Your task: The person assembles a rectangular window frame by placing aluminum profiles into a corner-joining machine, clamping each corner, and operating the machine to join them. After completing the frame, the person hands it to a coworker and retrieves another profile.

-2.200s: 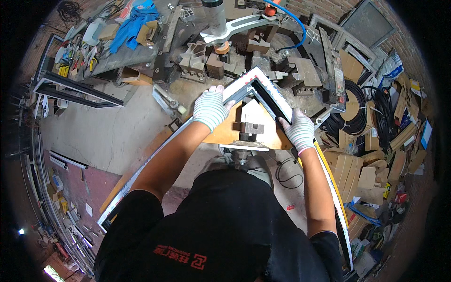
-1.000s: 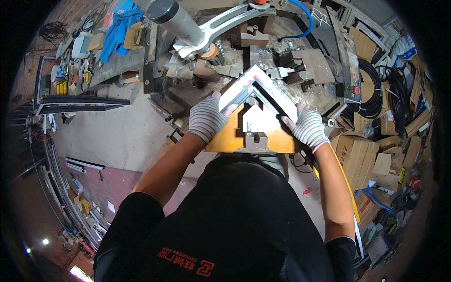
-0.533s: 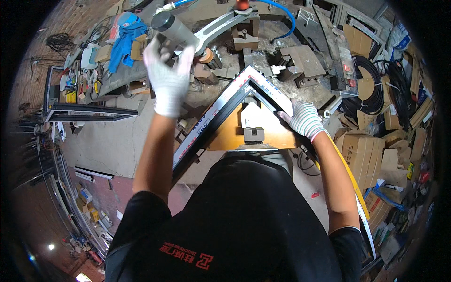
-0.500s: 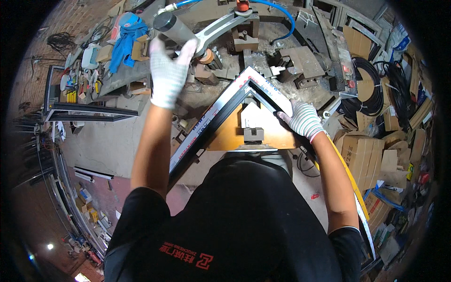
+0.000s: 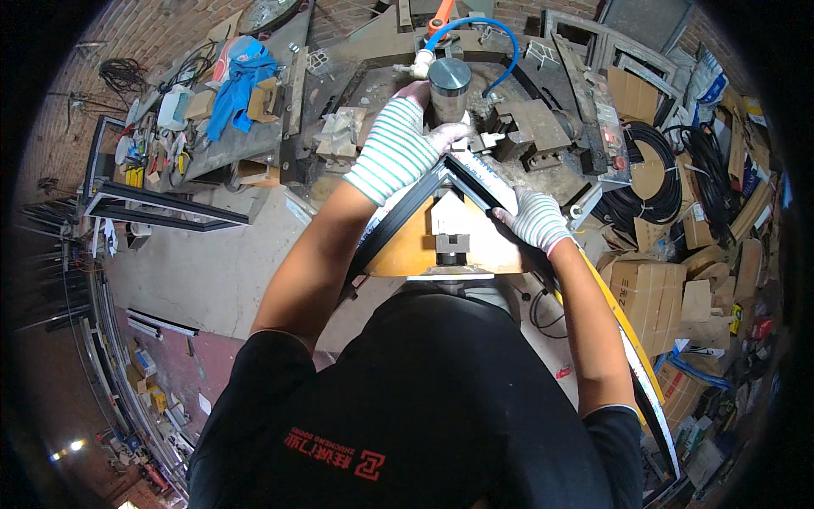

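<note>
Left grip point(image 5: 398, 148), in a white knit glove with green stripes: curled round the left side of a grey metal cylinder point(image 5: 449, 93) with a flat round top, thumb across the near side, some fingertips hidden. Right grip point(image 5: 540, 222), matching glove: closed on the right limb of a dark angled frame point(image 5: 487, 181) faced with white printed film, thumb at the inner edge. Frame corner sits between the two grips, just nearer the body than the left thumb; left limb passes partly under the left grip and forearm. Nearer the body than both grips: a flat orange-tan board point(image 5: 397, 252), with a white pointed block point(image 5: 454, 216) and a grey notched metal block point(image 5: 454, 246) left of the right grip. A curved blue hose point(image 5: 475, 19) arcs beyond the left grip. Beyond the right grip, a grey-brown steel block point(image 5: 534, 127) stands on a stained metal table point(image 5: 560, 185); right of that grip, a coil of black cable point(image 5: 626, 204)
</note>
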{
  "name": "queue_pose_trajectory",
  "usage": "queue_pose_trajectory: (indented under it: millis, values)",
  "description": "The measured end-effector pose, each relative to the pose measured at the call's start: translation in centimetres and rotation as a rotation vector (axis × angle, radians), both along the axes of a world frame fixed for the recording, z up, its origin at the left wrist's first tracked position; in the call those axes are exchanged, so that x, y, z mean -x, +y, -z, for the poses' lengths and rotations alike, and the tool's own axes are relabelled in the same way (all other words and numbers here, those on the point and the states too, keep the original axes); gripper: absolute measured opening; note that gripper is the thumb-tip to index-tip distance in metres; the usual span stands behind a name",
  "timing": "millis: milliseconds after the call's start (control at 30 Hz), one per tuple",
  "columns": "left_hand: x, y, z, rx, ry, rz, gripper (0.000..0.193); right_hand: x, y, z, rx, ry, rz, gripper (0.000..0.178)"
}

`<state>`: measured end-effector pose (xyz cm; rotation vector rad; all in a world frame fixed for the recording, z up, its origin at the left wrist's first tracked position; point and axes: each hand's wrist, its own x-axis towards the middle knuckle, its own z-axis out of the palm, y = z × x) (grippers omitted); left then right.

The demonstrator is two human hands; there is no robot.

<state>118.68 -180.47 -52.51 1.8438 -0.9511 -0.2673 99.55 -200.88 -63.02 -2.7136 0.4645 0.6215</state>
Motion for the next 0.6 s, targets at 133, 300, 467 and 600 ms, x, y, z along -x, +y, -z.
queue_pose_trajectory:
  millis: [133,300,467,600]
  values:
    - [-0.1,-0.4,0.8,-0.054,0.034,-0.028,0.049,0.1,0.0,0.1,0.004,-0.022,-0.002,0.067]
    - [0.0,-0.7,0.9,0.005,0.055,-0.031,0.047,0.4,0.0,0.4,-0.009,-0.047,0.012,0.066]
    - [0.3,-0.6,0.4,-0.016,0.105,-0.037,0.045,0.3,0.0,0.6,0.015,-0.042,-0.006,0.070]
    - [1.7,2.6,2.0,-0.053,-0.501,-0.319,0.048,0.3,0.0,0.6,0.003,-0.048,-0.005,0.074]
